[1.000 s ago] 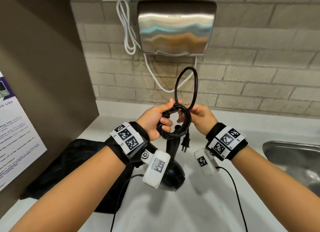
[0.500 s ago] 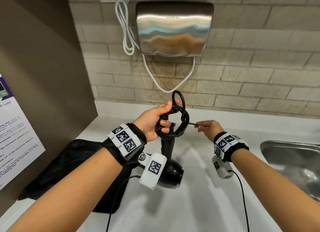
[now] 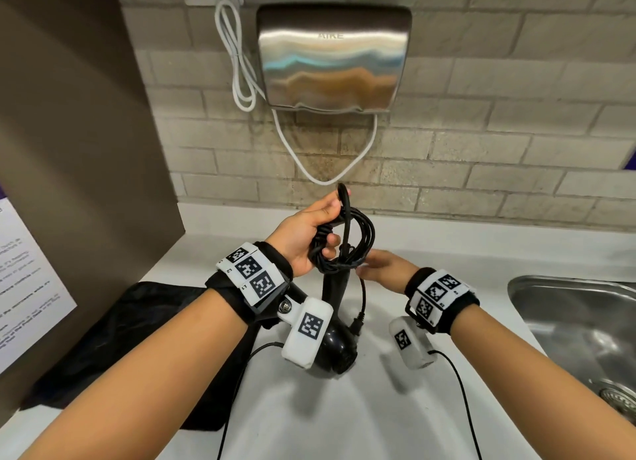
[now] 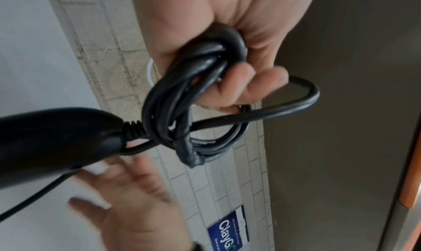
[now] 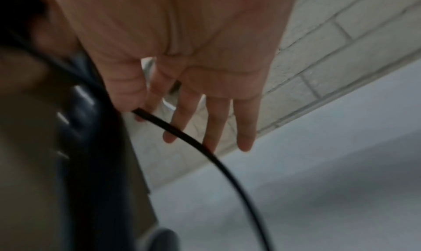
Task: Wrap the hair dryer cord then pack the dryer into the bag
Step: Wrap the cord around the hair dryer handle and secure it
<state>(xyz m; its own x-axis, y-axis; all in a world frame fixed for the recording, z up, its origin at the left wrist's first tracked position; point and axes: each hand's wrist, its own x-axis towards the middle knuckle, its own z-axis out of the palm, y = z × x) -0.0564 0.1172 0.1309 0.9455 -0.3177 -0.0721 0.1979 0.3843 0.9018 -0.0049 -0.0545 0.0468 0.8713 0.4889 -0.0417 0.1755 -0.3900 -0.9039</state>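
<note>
We see the left hand (image 3: 304,237) gripping the coiled cord (image 3: 347,242) above the counter (image 3: 344,408), the dryer (image 3: 335,335) hanging from it, nozzle end down. The right hand (image 3: 387,270) sits just beside the coil, fingers (image 5: 246,128) straight; whether thumb and forefinger pinch a strand, we cannot tell. The bag (image 3: 130,339) lies at left.

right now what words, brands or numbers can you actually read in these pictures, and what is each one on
"AIKE": embossed on the steel hand dryer on the wall.
"ClayG", cut off: blue sticker on the tiled wall.
White notice on the brown panel: print too blurred to read.
Wrist bands: square code markers, no readable words.
</note>
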